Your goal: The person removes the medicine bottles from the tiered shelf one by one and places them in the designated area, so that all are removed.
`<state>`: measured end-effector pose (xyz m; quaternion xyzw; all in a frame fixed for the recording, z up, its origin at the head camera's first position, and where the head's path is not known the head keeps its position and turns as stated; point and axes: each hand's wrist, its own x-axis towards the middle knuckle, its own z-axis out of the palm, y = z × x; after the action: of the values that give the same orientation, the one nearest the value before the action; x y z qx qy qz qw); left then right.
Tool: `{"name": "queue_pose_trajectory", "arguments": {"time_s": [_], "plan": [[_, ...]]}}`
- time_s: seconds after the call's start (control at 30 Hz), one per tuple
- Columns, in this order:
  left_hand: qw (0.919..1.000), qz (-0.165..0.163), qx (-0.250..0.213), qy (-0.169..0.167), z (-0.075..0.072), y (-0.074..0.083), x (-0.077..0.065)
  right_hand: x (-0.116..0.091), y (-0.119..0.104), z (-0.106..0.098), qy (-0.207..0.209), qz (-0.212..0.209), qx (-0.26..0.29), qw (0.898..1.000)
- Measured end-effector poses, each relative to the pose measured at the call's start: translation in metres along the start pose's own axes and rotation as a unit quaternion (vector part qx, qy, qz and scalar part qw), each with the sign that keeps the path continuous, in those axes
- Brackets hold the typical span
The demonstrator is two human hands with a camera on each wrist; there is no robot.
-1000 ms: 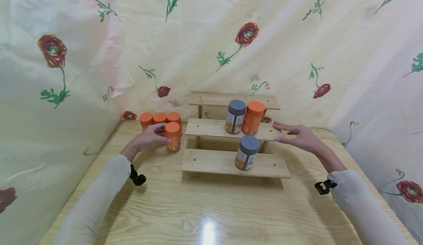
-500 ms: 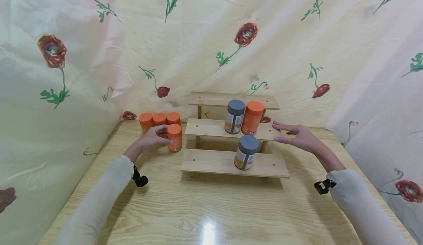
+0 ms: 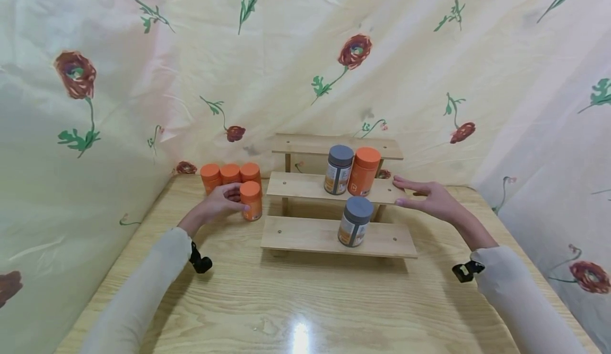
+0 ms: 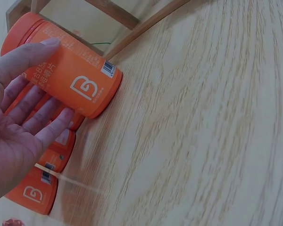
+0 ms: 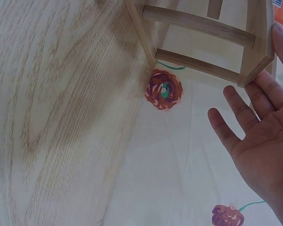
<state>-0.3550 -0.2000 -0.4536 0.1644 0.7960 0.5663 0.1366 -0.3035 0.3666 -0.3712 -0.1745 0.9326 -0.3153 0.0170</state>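
First, head view: the left hand [image 3: 221,204] grips an orange jar [image 3: 251,201]; three like jars [image 3: 230,172] stand just beyond that hand. The right hand [image 3: 431,200] pinches its end of the rack [image 3: 300,233], which bears two grey-lidded jars [image 3: 338,171] to that hand's left. Left wrist view: jar upright by the palm; contact with the table [image 4: 193,117] undetermined. Right wrist view: two fingers extend clear.

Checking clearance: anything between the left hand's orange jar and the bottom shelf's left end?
Nothing visible between the held orange jar and that end of the bottom shelf; its grey-lidded jar stands farther right.
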Motion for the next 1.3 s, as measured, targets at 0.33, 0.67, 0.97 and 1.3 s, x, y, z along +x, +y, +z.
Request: {"name": "queue_pose_trajectory", "arguments": {"time_s": [0.33,0.67,0.97,1.3], "plan": [[0.9999,-0.002,0.002,0.01,-0.003,-0.003,-0.005,-0.001,0.001,0.001,-0.001,0.0,0.003,1.0],[0.9991,0.019,-0.035,0.018,-0.003,-0.003,-0.006,-0.001,0.0,-0.001,-0.001,0.001,0.004,1.0],[0.9985,-0.013,-0.039,0.037,-0.003,-0.009,-0.007,-0.001,-0.001,-0.001,0.003,-0.002,0.004,1.0],[0.9973,0.032,-0.063,0.022,-0.012,-0.01,-0.019,-0.002,0.0,0.001,0.002,-0.001,0.003,1.0]]}}
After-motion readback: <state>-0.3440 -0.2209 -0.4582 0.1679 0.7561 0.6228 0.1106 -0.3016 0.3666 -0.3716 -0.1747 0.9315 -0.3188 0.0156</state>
